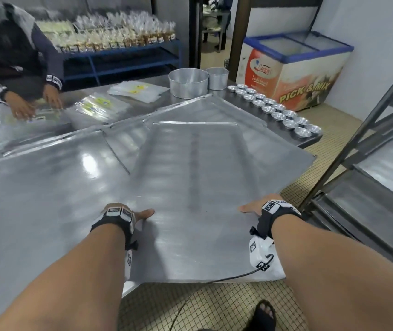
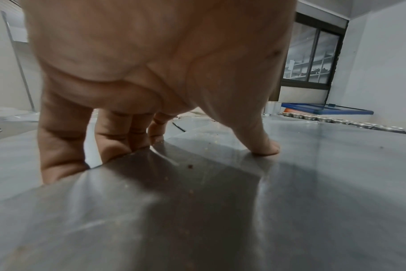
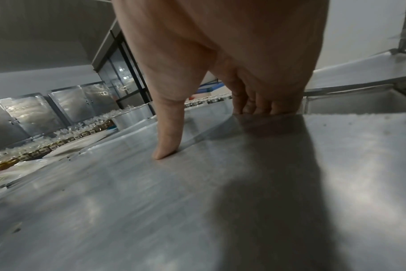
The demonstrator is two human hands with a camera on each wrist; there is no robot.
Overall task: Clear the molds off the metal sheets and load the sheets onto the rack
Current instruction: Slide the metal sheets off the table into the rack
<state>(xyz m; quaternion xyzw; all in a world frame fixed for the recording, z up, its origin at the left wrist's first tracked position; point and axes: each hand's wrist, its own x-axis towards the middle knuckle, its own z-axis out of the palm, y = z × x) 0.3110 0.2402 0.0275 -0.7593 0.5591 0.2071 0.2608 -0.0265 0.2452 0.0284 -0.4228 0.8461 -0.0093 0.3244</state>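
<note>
A bare metal sheet (image 1: 190,187) lies tilted across other sheets (image 1: 47,187) on the steel table, its near end past the table's edge. My left hand (image 1: 128,215) grips its left edge, thumb on top. My right hand (image 1: 260,207) grips its right edge the same way. In the left wrist view the thumb (image 2: 264,144) presses the sheet (image 2: 197,210) and the fingers (image 2: 63,146) curl over its rim. The right wrist view shows the thumb (image 3: 167,143) on the sheet (image 3: 174,201) and the fingers (image 3: 262,106) hooked over its edge. Several small round molds (image 1: 276,111) stand in rows at the table's far right.
The metal rack (image 1: 370,151) stands at the right, with a sheet (image 1: 391,158) on one level. Two round pans (image 1: 188,83) and stacks of plastic bags (image 1: 100,108) sit at the back. Another person's hands (image 1: 23,108) work at the far left. A chest freezer (image 1: 296,68) stands behind.
</note>
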